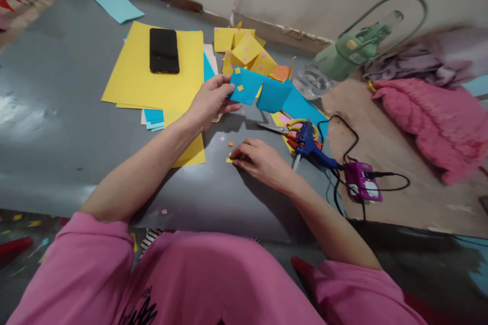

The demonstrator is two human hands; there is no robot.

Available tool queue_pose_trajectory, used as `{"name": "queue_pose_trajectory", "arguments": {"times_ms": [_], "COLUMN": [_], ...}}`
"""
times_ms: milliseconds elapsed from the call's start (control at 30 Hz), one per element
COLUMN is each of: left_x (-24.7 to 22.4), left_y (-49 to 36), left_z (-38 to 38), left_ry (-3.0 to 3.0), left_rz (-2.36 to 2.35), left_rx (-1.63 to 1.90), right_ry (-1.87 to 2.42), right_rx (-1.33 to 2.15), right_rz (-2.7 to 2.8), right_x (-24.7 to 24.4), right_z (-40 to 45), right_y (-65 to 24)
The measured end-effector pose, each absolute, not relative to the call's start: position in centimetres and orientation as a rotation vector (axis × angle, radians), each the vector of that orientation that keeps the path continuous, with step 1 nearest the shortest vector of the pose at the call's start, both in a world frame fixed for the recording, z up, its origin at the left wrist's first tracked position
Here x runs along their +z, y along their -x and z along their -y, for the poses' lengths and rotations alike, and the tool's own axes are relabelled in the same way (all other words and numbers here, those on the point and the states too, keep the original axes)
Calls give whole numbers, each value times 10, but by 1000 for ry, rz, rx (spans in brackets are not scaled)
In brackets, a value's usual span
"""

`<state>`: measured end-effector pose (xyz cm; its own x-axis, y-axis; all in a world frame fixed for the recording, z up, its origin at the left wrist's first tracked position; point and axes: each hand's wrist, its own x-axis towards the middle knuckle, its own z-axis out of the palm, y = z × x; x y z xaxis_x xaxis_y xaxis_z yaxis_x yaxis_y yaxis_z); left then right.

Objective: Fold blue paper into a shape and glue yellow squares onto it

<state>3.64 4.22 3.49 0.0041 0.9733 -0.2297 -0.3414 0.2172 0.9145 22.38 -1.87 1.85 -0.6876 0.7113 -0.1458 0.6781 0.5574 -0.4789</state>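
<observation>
My left hand (213,99) is closed on the left end of a folded blue paper piece (246,92), raised over the table. Two small yellow squares (240,88) sit on that paper's face. Lower down, my right hand (263,162) rests at the tabletop with its fingertips pinched at small yellow paper squares (229,160); whether one is between the fingers is hard to make out. A tiny orange square (230,144) lies just beyond those fingertips. Right of my hands are scissors (272,127) and a blue glue gun (308,142).
Yellow sheets (129,73) bear a black phone (163,51). Folded yellow pieces with pink dots (247,51) stand behind the blue paper. At right are a green water bottle (343,51), a purple power socket block (362,182) with black cables, and pink cloth (430,117).
</observation>
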Motion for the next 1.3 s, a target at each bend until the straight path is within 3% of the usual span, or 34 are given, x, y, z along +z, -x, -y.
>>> {"name": "queue_pose_trajectory", "arguments": {"times_ms": [1000,1300], "left_x": [35,35], "left_y": [-37,-38], "left_z": [-42,-41], "left_ry": [-795,-774], "left_rz": [-1062,-1034], "left_rx": [1209,1207], "right_ry": [1256,1336], "right_rx": [646,1009], "right_rz": [2956,2337], "right_x": [29,34], "right_z": [25,18], "right_y": [-209,-226]}}
